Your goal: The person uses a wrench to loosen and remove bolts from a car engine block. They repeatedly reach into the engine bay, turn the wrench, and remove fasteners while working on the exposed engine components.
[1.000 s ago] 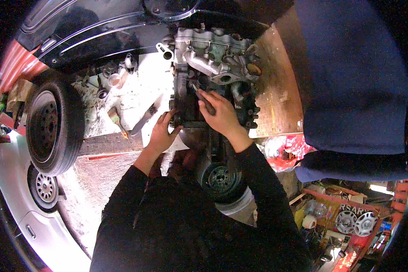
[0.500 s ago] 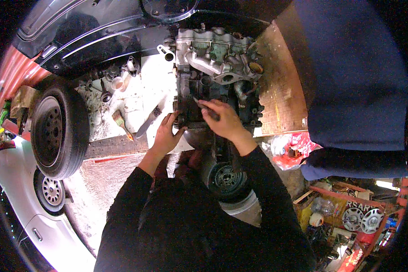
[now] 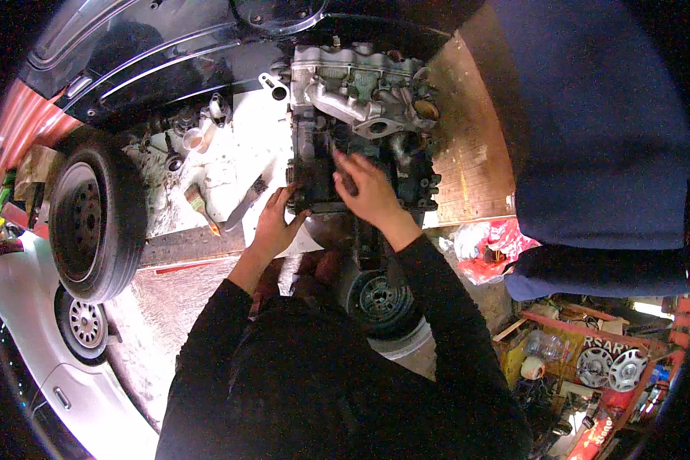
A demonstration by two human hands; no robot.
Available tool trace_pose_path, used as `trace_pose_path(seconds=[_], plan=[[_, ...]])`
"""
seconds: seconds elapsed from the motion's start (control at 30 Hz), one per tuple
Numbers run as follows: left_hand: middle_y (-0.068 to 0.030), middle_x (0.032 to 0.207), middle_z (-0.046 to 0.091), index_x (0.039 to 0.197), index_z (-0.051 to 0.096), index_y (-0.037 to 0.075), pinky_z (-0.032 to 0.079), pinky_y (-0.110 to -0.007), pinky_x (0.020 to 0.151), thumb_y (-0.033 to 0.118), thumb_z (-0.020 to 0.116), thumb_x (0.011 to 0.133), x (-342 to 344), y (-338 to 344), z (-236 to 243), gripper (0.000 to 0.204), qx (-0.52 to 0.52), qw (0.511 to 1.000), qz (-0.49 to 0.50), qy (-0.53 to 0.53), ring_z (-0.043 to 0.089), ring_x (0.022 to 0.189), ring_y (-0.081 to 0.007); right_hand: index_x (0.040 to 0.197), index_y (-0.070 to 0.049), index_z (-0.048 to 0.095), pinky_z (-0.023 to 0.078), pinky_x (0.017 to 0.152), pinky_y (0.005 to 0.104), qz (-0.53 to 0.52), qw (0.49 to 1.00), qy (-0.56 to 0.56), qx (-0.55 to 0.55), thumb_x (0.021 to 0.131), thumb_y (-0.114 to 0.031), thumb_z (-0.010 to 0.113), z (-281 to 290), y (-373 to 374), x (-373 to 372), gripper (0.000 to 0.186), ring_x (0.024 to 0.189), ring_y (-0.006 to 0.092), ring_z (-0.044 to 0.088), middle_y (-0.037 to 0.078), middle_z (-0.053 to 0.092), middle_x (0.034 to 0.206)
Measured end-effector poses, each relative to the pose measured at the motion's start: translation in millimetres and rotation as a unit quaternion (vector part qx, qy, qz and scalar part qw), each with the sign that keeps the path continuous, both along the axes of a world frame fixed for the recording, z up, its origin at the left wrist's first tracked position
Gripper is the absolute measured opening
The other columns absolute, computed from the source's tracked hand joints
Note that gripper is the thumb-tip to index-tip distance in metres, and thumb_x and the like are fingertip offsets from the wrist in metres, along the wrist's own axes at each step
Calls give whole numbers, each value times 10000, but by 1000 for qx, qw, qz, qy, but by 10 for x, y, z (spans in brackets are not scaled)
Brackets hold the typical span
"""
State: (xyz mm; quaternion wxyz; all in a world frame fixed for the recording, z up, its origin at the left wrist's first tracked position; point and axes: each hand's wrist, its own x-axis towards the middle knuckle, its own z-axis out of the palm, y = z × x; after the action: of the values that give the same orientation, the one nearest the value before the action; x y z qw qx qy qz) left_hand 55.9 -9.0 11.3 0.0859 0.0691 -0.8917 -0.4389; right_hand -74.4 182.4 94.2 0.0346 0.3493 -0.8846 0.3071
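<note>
An engine (image 3: pixel 314 157) lies on the bench in front of me, its block dark and greasy. A silver cast intake manifold (image 3: pixel 333 105) runs across its far part. My right hand (image 3: pixel 372 195) is closed around a dark-handled hand tool (image 3: pixel 348 182) over the near part of the block; the fingers hide most of it, and I cannot make out its tip. At the block's near left corner rests my left hand (image 3: pixel 274 224), with thumb and fingers spread and no object in it.
Left of the engine, a paint brush (image 3: pixel 201 208), a flat-bladed tool (image 3: pixel 245 204) and a small cup (image 3: pixel 194 139) lie on white sheeting. A tyre (image 3: pixel 100 222) stands at the left. Below are a wheel (image 3: pixel 383 299) and a red-white plastic bag (image 3: pixel 491 249). Dark blue fabric (image 3: pixel 602 130) hangs right.
My right hand has shifted slightly left and away from me over the block, still holding the tool, whose thin tip showed earlier. My left hand stays at the corner. The view has shifted slightly.
</note>
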Motion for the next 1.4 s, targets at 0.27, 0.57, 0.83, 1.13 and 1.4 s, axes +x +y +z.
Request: trace_pose_path(seconds=[0.27,0.57,0.83,1.13,1.4], plan=[[-243,1325,585,1448,479,42,495,-492,1042,291,761,920,22,-15,-119,647,-13,1000,13,22,583,1220,-434,1368,-59,630,545,927,461,-32,999,2,-18,1009,-311,610,210,95,-102,439,1086,428,657,235,667,1217],[-234,1291,599,1442,476,34,515,-484,1004,252,769,910,32,13,29,645,-2,1000,6,31,598,1194,-429,1378,-28,604,549,889,461,-44,995,82,26,1011,-280,589,23,32,-185,446,1032,419,663,218,645,1171],[-229,1298,605,1433,475,24,522,-480,1001,234,763,914,32,-9,66,630,13,1000,-1,-6,602,1205,-421,1303,-27,648,561,817,470,11,999,42,21,992,-265,608,67,-180,-205,394,931,404,685,198,664,1049],[-255,1362,587,1467,472,72,503,-488,1054,269,776,905,38,-11,-82,669,2,1000,6,4,584,1248,-436,1274,-3,660,554,846,484,31,998,23,-58,987,-253,603,62,-175,-104,386,955,430,681,231,684,1094],[-247,1318,599,1447,478,29,514,-483,1013,268,769,915,16,-6,18,652,19,1000,-2,16,602,1199,-428,1287,-5,656,557,844,484,-10,996,64,-54,986,-222,614,-96,-272,-141,374,960,435,672,233,675,1100]])
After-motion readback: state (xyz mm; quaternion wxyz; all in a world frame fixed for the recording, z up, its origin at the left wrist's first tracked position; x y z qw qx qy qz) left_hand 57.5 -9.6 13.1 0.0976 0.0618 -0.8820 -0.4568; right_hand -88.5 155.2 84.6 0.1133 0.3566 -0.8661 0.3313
